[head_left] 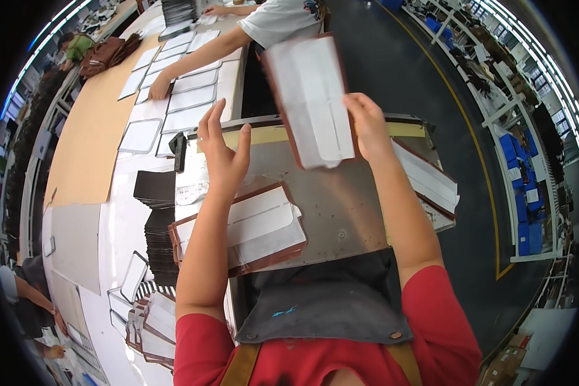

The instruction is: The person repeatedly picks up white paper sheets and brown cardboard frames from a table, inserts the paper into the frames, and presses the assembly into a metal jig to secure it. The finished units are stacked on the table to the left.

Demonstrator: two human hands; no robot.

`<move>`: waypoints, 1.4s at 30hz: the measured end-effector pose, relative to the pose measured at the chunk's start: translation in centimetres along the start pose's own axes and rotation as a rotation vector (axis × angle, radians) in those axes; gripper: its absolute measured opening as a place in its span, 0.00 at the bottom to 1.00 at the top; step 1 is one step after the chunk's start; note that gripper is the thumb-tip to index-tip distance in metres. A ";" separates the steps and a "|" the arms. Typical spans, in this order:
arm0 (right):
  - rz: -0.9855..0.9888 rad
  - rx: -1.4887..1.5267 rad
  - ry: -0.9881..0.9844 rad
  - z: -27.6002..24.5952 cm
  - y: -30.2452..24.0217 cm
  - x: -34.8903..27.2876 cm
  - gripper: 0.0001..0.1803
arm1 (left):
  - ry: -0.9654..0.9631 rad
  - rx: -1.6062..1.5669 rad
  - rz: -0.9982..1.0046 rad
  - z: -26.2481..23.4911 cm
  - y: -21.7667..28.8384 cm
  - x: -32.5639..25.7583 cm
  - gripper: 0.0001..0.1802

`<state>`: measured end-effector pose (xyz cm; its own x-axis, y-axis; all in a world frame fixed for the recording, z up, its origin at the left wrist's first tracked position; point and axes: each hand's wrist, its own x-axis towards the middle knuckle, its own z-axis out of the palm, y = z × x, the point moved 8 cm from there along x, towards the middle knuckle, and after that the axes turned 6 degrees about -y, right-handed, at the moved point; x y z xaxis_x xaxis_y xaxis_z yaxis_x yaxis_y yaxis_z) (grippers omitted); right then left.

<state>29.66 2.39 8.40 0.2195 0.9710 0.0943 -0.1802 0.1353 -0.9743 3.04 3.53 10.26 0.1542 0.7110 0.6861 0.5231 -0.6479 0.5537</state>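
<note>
My right hand (370, 125) grips the right edge of a flat brown-edged panel with a white backing (312, 96), raised above a metal-topped work table (331, 222). Its outline is slightly blurred. To the left of the panel, my left hand (224, 151) is raised with its fingers spread and holds nothing. A pile of similar brown-edged white panels (260, 222) lies on the table beside my left forearm. More of these panels (424, 180) lie at the table's right side, partly covered by my right forearm.
Left of the table, a stack of dark pieces (161, 241) stands on a long white bench (125, 183) near more brown-edged panels (157, 325). Farther along, a co-worker's arm (199, 63) reaches over rows of white rectangular pieces (190, 100). Blue bins (526, 186) fill shelving at right.
</note>
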 end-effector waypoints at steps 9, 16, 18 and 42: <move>0.628 -0.419 -0.697 5.1 6.0 -8.7 0.17 | -0.724 0.383 -0.052 6.8 -0.8 -4.9 0.18; -0.375 -1.217 -0.413 2.6 3.9 -3.6 0.18 | -0.808 0.424 -0.054 7.7 -1.8 -4.9 0.23; -0.411 -1.323 -0.416 2.0 4.7 -3.6 0.19 | -0.828 0.518 -0.074 7.5 -2.0 -4.8 0.24; -0.475 -1.402 -0.417 2.2 3.5 -3.2 0.17 | -0.625 0.481 -0.003 7.7 -0.7 -4.2 0.23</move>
<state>26.17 0.19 5.13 -0.3246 0.9100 0.2579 0.8977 0.3823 -0.2193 8.51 3.11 3.37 0.5202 0.8269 0.2138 0.8076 -0.5576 0.1918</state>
